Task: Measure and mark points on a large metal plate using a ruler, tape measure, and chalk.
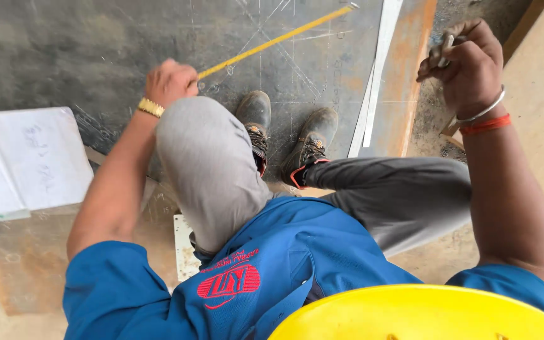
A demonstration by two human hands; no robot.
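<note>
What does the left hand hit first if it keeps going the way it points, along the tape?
The left hand pins a yellow tape measure to the dark steel plate. Straight on along the tape, it would likely meet the pale metal strip near the tape's far end; depth is unclear.

A dark steel plate (96,44) scored with chalk lines bears the boots (284,135), a yellow tape (278,39) stretched across it, pale metal strips (376,75) and an open notebook (23,160) at its edge.

Probably a metal workshop: scribed steel plate (96,50), yellow hard hat (423,315).
</note>
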